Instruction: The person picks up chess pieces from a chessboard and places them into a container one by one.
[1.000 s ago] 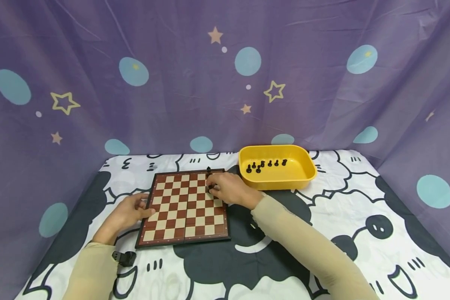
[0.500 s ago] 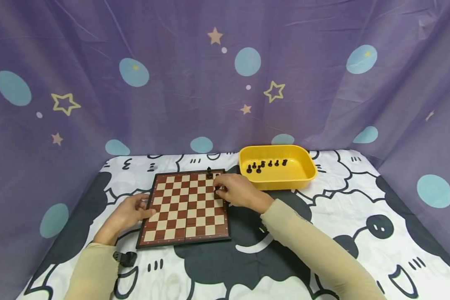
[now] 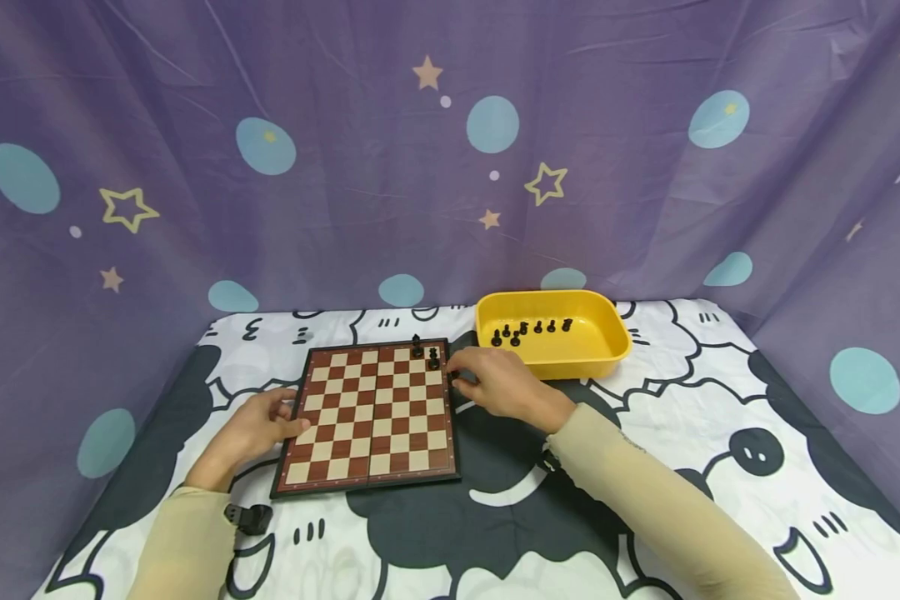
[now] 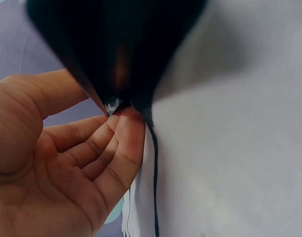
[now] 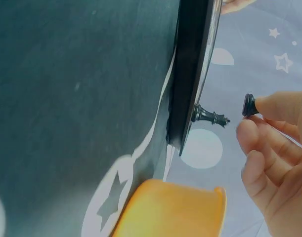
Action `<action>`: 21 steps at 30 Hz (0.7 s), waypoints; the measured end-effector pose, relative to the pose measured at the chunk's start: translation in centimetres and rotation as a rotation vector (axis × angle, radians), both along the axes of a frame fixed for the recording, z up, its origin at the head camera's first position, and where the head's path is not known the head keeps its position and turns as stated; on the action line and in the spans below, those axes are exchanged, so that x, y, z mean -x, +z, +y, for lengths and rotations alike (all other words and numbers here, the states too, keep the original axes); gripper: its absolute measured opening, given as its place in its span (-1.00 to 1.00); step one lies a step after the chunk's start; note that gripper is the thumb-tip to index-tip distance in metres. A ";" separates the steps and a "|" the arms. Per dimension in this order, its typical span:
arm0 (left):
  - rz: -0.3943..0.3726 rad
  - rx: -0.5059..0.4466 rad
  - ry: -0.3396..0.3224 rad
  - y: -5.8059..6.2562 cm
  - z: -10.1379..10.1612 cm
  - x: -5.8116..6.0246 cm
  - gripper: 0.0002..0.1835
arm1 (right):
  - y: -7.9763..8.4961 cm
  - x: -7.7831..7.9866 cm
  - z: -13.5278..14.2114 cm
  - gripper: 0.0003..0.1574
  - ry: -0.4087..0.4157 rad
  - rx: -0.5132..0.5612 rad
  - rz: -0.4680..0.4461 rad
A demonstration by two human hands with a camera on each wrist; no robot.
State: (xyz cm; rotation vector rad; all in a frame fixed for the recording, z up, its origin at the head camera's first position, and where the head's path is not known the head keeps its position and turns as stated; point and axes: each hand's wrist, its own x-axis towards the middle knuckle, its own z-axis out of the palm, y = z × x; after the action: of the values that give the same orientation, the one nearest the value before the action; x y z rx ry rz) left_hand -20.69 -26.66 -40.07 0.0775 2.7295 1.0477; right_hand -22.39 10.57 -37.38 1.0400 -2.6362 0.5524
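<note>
A folding chessboard (image 3: 375,421) lies on the cloth, with a few black chess pieces (image 3: 433,362) standing at its far right corner. My left hand (image 3: 258,423) holds the board's left edge, thumb on top and fingers at the side and below. In the left wrist view the board's dark corner (image 4: 116,44) hides part of the thumb. Just past the right edge, my right hand (image 3: 498,383) pinches a black chess piece (image 5: 249,105) between thumb and fingers. Only its round base shows. Beyond it, a crowned black piece (image 5: 212,117) stands on the board.
At the back right sits a yellow tray (image 3: 555,369) with several black chess pieces (image 3: 537,327) inside. A black-and-white patterned cloth (image 3: 495,517) covers the table. Behind it hangs a purple curtain (image 3: 390,167) with stars.
My right hand has moved right, from over the board's far right squares to just beyond its edge, still pinching the chess piece. The standing black pieces are now uncovered. My left hand stays put.
</note>
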 end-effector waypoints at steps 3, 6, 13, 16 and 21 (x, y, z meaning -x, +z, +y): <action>0.010 -0.007 -0.012 0.0 -0.1 0.0 -0.23 | 0.2 -0.1 0.6 -0.72 -0.002 0.018 0.024; 0.015 -0.008 -0.017 0.1 -0.2 0.0 -0.23 | 0.5 -0.3 1.3 -0.73 -0.015 0.023 0.050; 0.005 -0.002 -0.004 0.1 -0.1 0.1 -0.23 | 1.0 -0.4 2.8 -0.75 -0.038 0.047 0.062; 0.005 0.000 -0.007 0.1 -0.1 0.1 -0.23 | 1.1 -0.4 3.5 -0.75 -0.052 0.062 0.047; -0.004 0.004 0.000 0.0 -0.1 0.2 -0.22 | 1.3 -0.2 4.6 -0.75 -0.071 0.068 0.054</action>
State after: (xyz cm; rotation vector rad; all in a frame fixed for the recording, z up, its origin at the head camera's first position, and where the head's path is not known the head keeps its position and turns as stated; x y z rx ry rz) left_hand -20.84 -26.78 -40.06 0.0741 2.7279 1.0408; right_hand -22.24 15.22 -36.07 0.9242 -2.5772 0.5848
